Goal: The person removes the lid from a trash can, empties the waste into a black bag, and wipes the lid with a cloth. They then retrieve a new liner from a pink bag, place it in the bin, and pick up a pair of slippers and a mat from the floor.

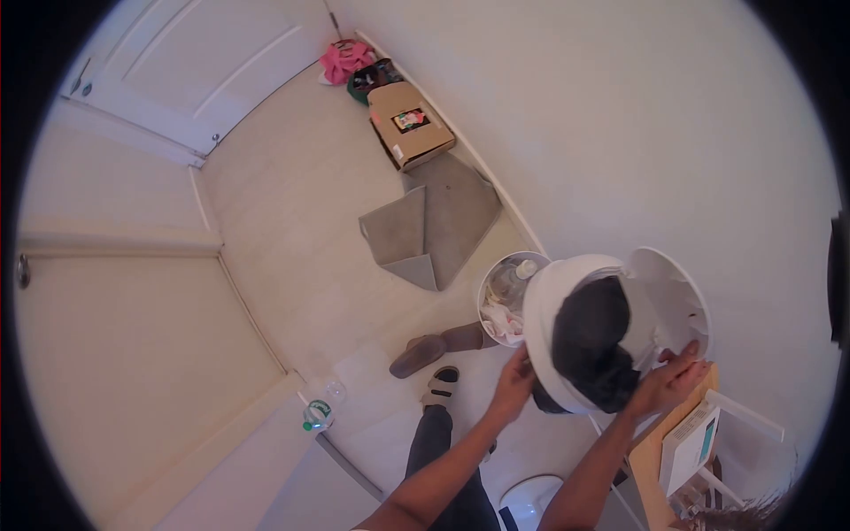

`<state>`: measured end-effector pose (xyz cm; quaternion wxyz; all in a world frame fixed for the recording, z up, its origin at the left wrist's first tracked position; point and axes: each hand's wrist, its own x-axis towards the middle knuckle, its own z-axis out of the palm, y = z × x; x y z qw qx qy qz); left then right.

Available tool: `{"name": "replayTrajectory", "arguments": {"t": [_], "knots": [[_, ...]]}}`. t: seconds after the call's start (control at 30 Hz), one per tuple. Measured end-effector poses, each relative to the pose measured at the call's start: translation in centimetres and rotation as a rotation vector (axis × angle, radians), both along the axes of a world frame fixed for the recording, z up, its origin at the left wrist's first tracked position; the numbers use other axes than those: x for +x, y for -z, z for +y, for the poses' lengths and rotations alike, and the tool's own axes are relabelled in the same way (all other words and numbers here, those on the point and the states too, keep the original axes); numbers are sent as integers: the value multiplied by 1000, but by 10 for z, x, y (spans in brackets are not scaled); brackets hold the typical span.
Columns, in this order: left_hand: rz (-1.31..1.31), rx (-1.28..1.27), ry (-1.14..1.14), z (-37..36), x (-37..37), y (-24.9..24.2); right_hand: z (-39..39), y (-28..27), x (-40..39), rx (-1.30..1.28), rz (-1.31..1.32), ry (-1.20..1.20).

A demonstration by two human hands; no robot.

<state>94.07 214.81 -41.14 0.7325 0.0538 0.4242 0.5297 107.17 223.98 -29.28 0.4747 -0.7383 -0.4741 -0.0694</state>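
Observation:
A white round bin (542,332) with a dark bag (591,327) inside its rim is tilted between my hands. My left hand (513,384) is closed on the bin's left edge. My right hand (668,382) is at the lower right of the bin, with its fingers bent around a white curved piece (677,296) that looks like the lid. Just left of the bin is another white round container (483,305) holding a clear bottle (509,281) and crumpled paper (503,323).
A folded grey mat (456,212), a cardboard box (425,142) and a pink item (345,60) lie along the wall. A green-labelled bottle (317,415) is on the floor. Brown boots (418,356) stand near my feet. A wooden surface (655,460) is at right.

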Motion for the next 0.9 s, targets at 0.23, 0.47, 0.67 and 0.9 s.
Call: {"name": "replayTrajectory", "arguments": {"t": [0.23,0.47,0.67,0.9], "knots": [[-106,30,106,-19,-20,-12,21,-21,-3,41,233,78],[50,29,-141,-40,-114,17,45,-10,-46,119,401,-98],[-431,-153,-327,-64,-163,42,80,27,-106,58,507,-389],[-51,-178,-580,-83,-209,89,142,102,-152,-60,265,-599]]}}
